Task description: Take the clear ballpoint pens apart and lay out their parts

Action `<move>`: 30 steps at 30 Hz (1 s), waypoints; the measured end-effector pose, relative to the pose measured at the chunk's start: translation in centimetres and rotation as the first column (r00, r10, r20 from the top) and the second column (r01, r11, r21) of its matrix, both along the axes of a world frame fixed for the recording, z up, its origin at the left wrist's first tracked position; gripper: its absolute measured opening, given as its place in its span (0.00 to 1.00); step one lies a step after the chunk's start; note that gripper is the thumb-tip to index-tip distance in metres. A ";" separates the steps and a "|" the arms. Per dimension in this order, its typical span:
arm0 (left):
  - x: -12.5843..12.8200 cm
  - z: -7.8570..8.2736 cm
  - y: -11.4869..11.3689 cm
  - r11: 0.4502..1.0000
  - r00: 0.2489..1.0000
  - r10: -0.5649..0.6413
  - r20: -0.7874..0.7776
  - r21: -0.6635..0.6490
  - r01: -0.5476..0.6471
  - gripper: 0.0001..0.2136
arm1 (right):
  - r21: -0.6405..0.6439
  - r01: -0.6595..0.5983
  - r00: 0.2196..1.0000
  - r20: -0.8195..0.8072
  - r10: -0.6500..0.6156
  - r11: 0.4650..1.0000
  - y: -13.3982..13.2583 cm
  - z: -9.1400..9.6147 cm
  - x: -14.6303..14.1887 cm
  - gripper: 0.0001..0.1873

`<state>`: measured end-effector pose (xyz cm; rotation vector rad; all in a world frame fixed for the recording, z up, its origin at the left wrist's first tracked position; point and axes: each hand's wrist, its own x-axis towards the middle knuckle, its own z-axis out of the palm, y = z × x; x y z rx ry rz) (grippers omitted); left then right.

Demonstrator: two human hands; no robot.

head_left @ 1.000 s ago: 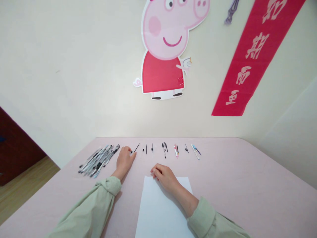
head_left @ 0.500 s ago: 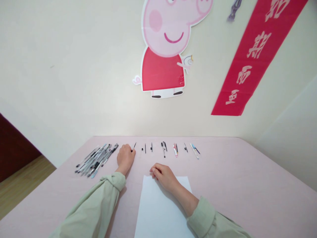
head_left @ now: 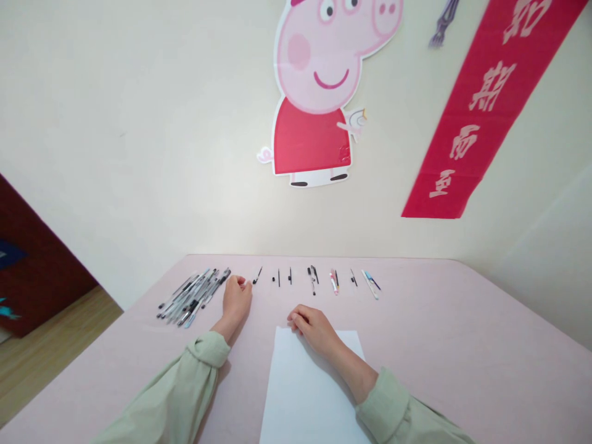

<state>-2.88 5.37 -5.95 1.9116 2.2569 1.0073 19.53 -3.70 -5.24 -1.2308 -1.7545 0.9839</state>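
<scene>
Flanking pens (head_left: 192, 299) at 9 o'clock, L hand (head_left: 237, 300) narrow; R hand (head_left: 317, 328) curled, prob. steadying paper (head_left: 308, 394) at 6. Can't tell contents.

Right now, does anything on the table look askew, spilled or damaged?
Nothing looks spilled, and I see no clear damage, though the small parts are hard to judge. The pen pile left of the left hand stands out: its pens overlap in a jumble, unlike the spaced-out row of pen parts farther right.

You have two hands (head_left: 237, 299), one pen pile (head_left: 194, 297), seven pen groups (head_left: 333, 282), one paper sheet (head_left: 309, 394), one pig cutout (head_left: 312, 140), one banner (head_left: 483, 117).
</scene>
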 end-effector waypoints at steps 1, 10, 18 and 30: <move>-0.4 0.1 -0.6 1.000 1.000 -0.022 -0.003 0.003 0.022 0.07 | 0.001 0.002 1.000 0.003 -0.002 1.000 0.0 0.0 0.0 0.11; -6.7 4.5 -3.3 0.993 0.901 0.034 -0.433 -0.089 -0.080 0.11 | 0.011 -0.007 1.000 0.004 0.007 1.000 -0.1 0.2 0.1 0.11; -7.0 4.1 -2.9 0.981 0.828 -0.022 -0.561 -0.174 -0.092 0.12 | 0.031 -0.010 1.000 -0.009 0.011 0.999 -0.2 0.0 0.1 0.11; -6.0 4.6 -2.0 0.974 0.943 0.005 -0.333 -0.210 -0.079 0.11 | 0.019 -0.007 0.998 -0.059 0.008 1.000 -0.1 -0.2 0.1 0.11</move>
